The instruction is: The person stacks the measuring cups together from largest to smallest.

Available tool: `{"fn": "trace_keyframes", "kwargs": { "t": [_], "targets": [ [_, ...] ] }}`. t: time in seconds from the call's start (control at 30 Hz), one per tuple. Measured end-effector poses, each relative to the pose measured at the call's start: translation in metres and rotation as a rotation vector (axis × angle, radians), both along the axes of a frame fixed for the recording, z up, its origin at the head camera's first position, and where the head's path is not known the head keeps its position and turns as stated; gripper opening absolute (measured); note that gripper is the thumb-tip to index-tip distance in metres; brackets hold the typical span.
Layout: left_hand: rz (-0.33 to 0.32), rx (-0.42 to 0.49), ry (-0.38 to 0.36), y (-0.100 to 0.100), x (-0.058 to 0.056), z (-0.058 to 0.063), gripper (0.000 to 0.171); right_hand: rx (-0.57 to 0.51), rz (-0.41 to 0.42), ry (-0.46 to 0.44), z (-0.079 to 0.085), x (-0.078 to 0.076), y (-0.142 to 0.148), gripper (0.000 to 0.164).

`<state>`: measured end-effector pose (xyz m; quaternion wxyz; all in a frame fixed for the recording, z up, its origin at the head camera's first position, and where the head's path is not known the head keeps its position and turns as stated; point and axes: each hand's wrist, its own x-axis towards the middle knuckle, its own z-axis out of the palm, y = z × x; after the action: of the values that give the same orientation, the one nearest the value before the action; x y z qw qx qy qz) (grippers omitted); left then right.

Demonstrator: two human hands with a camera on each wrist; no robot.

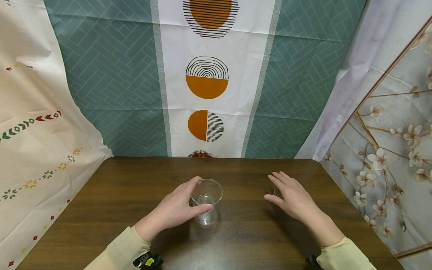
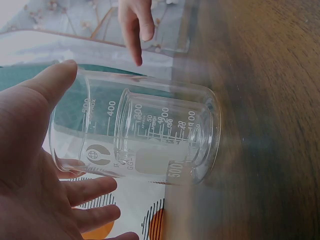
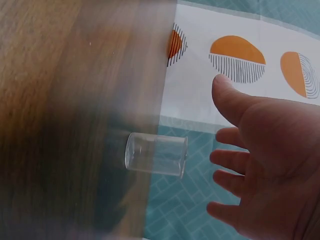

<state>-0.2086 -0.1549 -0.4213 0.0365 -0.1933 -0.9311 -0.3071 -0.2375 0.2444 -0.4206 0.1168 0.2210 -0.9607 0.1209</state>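
A large clear glass beaker [image 1: 213, 194] with white volume marks stands upright on the table, left of centre. Nested inside it is a smaller marked beaker [image 2: 165, 122]. My left hand [image 1: 179, 205] spreads around the large beaker's upper part, thumb on the near side and fingers on the far side, not curled tight. To the right, my right hand [image 1: 293, 197] hovers with fingers extended and holds nothing. Just beyond its palm a small clear glass vessel [image 3: 157, 155] stands on the table, mostly hidden by that hand in the head view.
The brown wooden table [image 1: 243, 240] has rounded far corners. A green and white patterned cloth [image 1: 131, 82] hangs behind its far edge. Cream fabric [image 1: 40, 180] borders the left side and a floral cloth [image 1: 388, 180] the right. Dark wrist straps [image 1: 148, 260] sit at the sleeves.
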Motion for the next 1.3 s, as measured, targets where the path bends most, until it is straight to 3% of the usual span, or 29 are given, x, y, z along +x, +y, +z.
{"fn": "trace_keyframes", "kwargs": {
  "t": [1.3],
  "targets": [
    [-0.012, -0.002, 0.004, -0.001, -0.001, -0.001, 0.094, 0.022, -0.070, -0.071, -0.011, -0.007, 0.024, 0.075]
  ]
}}
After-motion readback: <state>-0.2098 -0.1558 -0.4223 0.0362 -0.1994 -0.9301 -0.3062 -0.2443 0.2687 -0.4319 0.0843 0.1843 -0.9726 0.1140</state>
